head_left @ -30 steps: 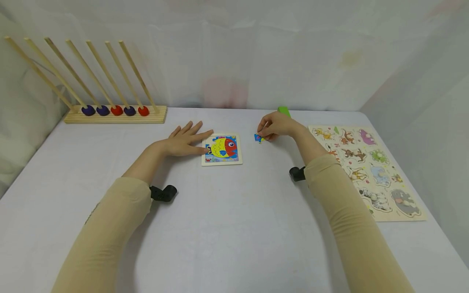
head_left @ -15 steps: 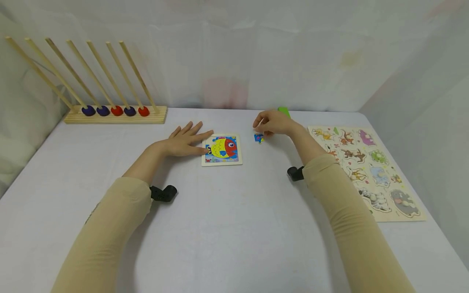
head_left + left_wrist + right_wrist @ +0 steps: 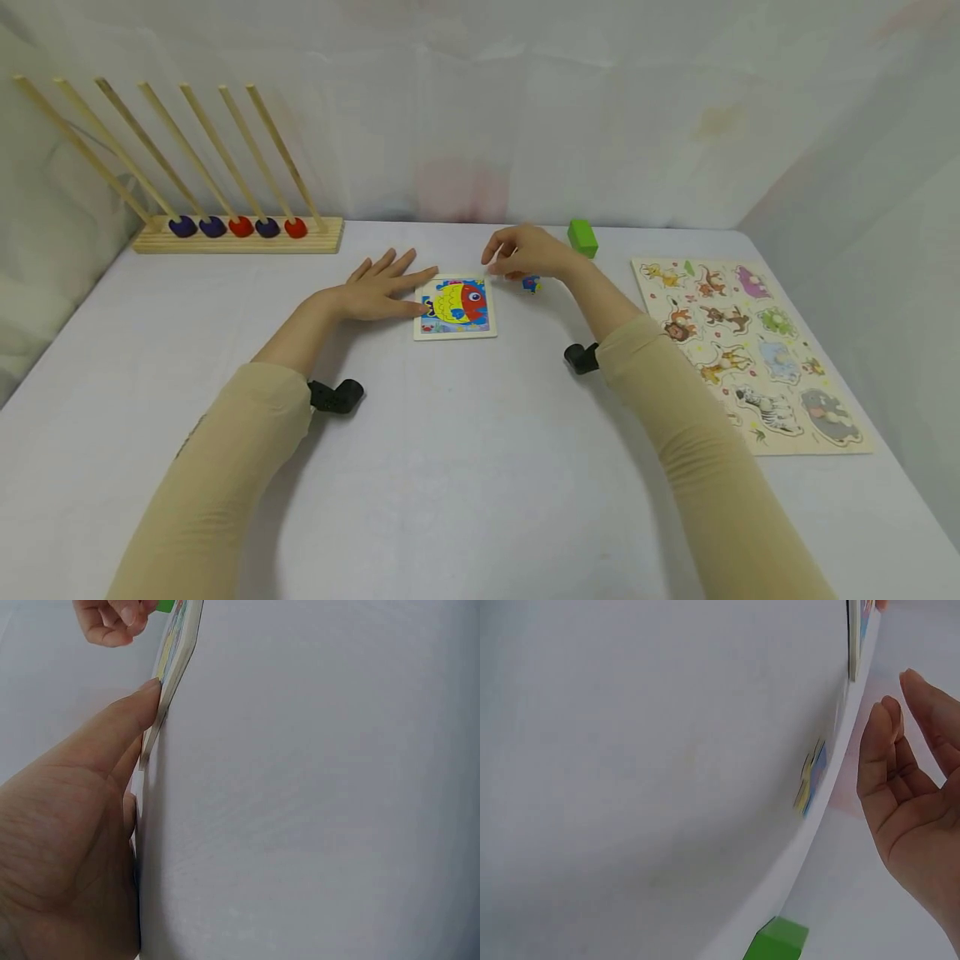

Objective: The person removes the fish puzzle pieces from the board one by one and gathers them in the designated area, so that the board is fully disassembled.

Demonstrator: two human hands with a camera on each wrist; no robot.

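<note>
Bench [image 3: 450,483] fills lower frame. Animal board [image 3: 753,337] flat, right side. Left hand [image 3: 366,297] spread, touching left edge of fish puzzle [image 3: 456,307], mid-frame. Loose jigsaw bit [image 3: 532,284] right of it. Right hand [image 3: 527,252] raised near puzzle's upper-right corner, fingertips apart, grasping nothing. Farther: green block [image 3: 582,238]; abacus [image 3: 240,243], upper left.

Right hand [image 3: 528,251] sweeps left from the loose pieces [image 3: 531,285] to the fish puzzle's [image 3: 455,306] far right corner, fully uncovering the green block [image 3: 582,238] near the table's [image 3: 450,467] far edge

Fish puzzle [image 3: 453,310] has free room nearside, loose pieces [image 3: 531,284] obstructing right
</note>
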